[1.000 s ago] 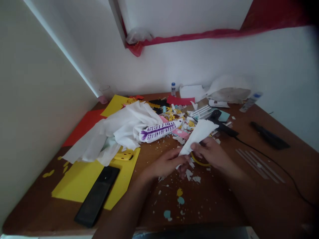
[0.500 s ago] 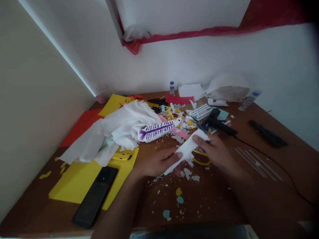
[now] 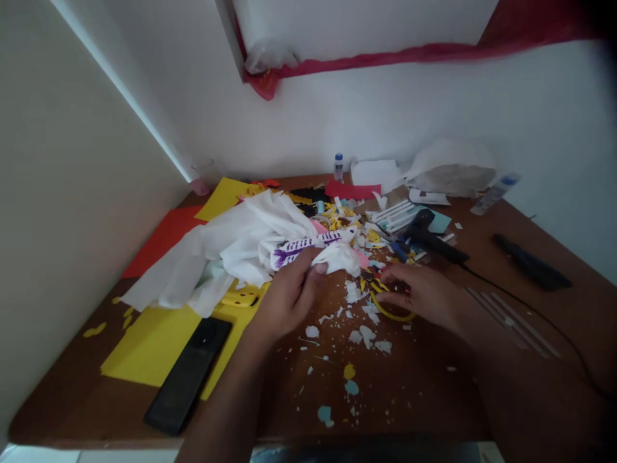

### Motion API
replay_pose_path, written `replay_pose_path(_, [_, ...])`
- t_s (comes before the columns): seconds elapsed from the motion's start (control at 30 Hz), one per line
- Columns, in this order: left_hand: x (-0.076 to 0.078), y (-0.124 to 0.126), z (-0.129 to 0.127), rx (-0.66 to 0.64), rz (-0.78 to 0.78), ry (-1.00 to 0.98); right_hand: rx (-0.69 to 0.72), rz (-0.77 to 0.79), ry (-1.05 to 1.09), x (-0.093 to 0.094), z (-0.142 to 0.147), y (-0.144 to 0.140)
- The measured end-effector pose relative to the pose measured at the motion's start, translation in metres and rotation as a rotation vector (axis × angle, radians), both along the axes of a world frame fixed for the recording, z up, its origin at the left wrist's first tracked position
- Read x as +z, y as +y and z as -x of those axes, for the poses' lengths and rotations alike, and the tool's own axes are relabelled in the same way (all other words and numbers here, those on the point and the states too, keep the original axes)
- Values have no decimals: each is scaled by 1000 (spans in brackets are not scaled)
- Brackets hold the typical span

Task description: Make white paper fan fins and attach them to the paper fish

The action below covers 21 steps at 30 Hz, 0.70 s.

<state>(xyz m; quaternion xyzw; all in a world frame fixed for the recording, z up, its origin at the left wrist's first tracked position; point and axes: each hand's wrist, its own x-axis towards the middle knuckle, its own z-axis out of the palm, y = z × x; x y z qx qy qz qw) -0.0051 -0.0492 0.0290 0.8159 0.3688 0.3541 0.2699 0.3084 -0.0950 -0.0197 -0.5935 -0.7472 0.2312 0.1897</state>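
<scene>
On the littered table, left hand [image 3: 289, 292] pinches crumpled white paper [image 3: 340, 257]; right hand [image 3: 419, 296] rests open.

A brown wooden tabletop [image 3: 506, 386] sits in a corner of white walls [image 3: 385, 116], red cloth [image 3: 385, 58] draped above.

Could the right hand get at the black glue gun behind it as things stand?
Probably yes. The right hand lies flat over a yellow ring, holding nothing, and the glue gun lies just beyond its fingers. Only loose paper scraps lie between them.
</scene>
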Motion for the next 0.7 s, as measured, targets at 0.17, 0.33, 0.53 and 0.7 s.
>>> replay_pose_path(0.17, [3,-2,16,-42,-431,-155,24,-25,-254,-15,-7,-4])
replay_pose_path(0.33, [2,-2,11,-112,-405,-33,-69,-90,-430,-14,4,-11])
replay_pose_path(0.53, [19,2,6,-119,-69,264,-116,16,-418,-9,8,-7])
replay_pose_path(0.7, [10,8,-3,-133,126,365,-160,0,-266,-1,-14,-9])
